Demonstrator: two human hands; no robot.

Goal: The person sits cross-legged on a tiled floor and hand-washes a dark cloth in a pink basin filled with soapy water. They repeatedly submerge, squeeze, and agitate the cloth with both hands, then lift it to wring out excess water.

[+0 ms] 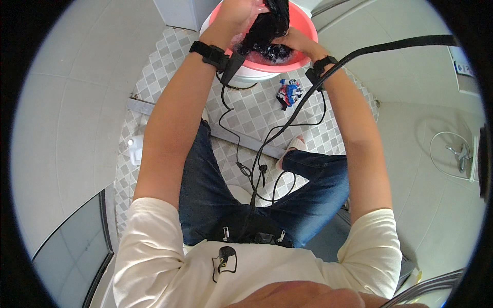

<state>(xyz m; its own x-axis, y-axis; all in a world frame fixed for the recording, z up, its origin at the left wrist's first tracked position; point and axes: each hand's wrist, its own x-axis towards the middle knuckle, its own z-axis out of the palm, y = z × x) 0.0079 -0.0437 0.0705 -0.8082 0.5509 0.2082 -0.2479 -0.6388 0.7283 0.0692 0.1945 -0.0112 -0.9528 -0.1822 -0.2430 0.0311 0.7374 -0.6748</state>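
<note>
A wet black cloth (265, 29) hangs between my hands over a pink plastic basin (311, 32), its lower part in sudsy water. My left hand (240, 13), at the picture's top edge, is at the cloth's left side and partly cut off; suds cover some of its fingers. My right hand (294, 38) reaches into the basin from the right, its fingers closed on the cloth and partly hidden by it. Both wrists wear black straps with cabled devices. The basin rests on a white round vessel (252, 73).
A crumpled multicoloured cloth (289, 93) lies on the tiled floor below the basin. A white plastic jug (135, 149) stands at the left. Black cables (265, 142) run between my arms and legs. A raised sill (246, 140) crosses the floor; a shower mixer (461, 154) is at the right wall.
</note>
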